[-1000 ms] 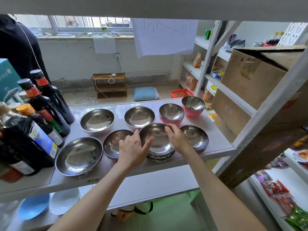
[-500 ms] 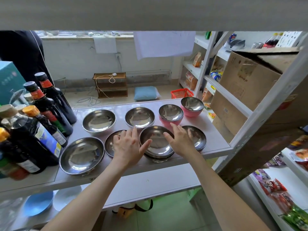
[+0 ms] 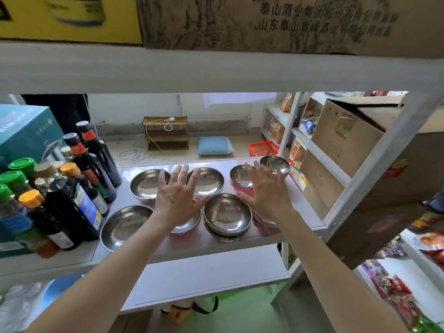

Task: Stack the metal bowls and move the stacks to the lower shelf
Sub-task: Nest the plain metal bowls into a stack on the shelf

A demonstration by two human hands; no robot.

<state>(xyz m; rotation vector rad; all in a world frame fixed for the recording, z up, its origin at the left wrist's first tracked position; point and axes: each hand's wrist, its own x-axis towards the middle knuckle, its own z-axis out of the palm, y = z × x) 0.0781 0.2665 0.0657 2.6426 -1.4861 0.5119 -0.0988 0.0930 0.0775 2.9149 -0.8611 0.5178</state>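
Observation:
Several metal bowls lie on the middle shelf (image 3: 305, 212). A short stack of bowls (image 3: 227, 216) sits at the front centre. My left hand (image 3: 176, 197) hovers open, fingers spread, over a bowl (image 3: 189, 223) just left of the stack. My right hand (image 3: 265, 188) is open above the bowl (image 3: 264, 221) to the stack's right. Behind are three single bowls (image 3: 146, 185) (image 3: 209, 180) (image 3: 240, 176) and a deeper one (image 3: 275, 165). A large bowl (image 3: 125, 225) lies front left. The lower shelf (image 3: 211, 275) shows beneath.
Dark sauce bottles (image 3: 72, 188) crowd the shelf's left end beside a teal box (image 3: 24, 131). The upper shelf board (image 3: 216, 70) hangs low overhead. A white upright post (image 3: 374, 159) and cardboard boxes (image 3: 346, 138) stand at the right. Blue and white plates (image 3: 57, 289) sit on the lower shelf's left.
Both hands let go of the front stack and lifted, spreading open and moving toward the back row. The camera tilted up, bringing the upper shelf into view.

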